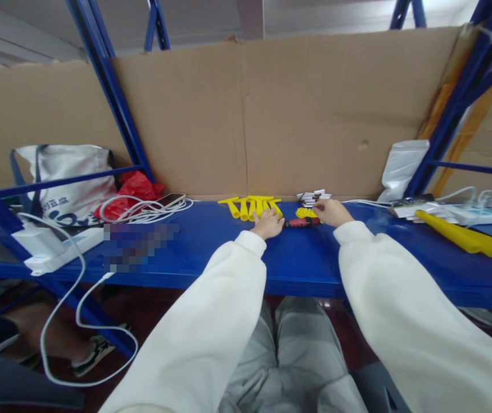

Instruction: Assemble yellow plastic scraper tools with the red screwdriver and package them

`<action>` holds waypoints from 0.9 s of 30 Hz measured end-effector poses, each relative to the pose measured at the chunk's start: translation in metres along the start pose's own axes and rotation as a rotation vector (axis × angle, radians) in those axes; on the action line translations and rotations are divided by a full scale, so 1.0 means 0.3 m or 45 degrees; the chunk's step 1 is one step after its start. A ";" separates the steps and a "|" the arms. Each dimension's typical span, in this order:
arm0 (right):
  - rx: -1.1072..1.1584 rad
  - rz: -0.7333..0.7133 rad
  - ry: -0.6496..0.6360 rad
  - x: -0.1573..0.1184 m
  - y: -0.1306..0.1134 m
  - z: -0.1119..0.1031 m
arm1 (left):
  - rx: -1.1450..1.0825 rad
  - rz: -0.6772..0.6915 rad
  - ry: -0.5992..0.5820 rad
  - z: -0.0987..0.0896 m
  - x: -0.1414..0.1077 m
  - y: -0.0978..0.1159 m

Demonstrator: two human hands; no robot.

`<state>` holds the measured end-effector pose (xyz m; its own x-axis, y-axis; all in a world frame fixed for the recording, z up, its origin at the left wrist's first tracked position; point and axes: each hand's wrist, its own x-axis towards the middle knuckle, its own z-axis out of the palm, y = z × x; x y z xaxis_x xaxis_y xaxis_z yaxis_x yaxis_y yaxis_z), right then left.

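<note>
My left hand reaches over the near ends of several yellow T-shaped tubes that stand side by side at the back of the blue shelf. Its fingers are spread, and whether they touch the tubes I cannot tell. My right hand is a short way to the right, fingertips drawn together beside a small pile of yellow pieces; anything between them is too small to make out. A red and black rod-shaped tool lies between my hands. Behind the pile are small white and black strips.
A blue shelf top runs across, backed by a cardboard wall. At left are a power strip, coiled white cable, red plastic bag and cloth bag. A long yellow piece lies right.
</note>
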<state>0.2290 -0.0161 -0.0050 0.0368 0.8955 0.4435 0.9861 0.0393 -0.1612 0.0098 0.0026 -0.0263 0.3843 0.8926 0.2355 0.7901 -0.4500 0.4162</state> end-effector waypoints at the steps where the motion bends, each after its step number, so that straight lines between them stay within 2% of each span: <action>1: 0.015 0.003 -0.001 0.001 -0.001 0.002 | -0.019 -0.001 -0.006 0.000 0.000 0.001; 4: 0.074 -0.004 -0.002 0.000 -0.006 0.005 | -0.070 -0.005 0.049 -0.007 0.002 0.010; 7: 0.180 -0.039 0.016 -0.004 -0.010 0.007 | -0.186 -0.004 0.176 -0.015 0.008 0.024; 11: 0.389 -0.033 0.062 -0.004 -0.016 0.017 | -0.498 0.013 0.396 -0.026 0.019 0.043; 15: 0.720 0.055 0.119 0.012 -0.027 0.042 | -0.863 0.003 0.607 -0.057 0.013 0.064; 21: 1.276 0.448 0.153 0.029 -0.044 0.041 | -1.259 0.038 0.565 -0.098 -0.027 0.101; 27: 1.693 0.631 0.103 0.005 -0.039 -0.017 | -1.428 0.019 0.447 -0.108 -0.053 0.115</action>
<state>0.2183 -0.0175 0.0019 0.3816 0.9139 0.1385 -0.0135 0.1554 -0.9878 0.0154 -0.0279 0.0128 0.0988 0.9096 0.4035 -0.1434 -0.3882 0.9103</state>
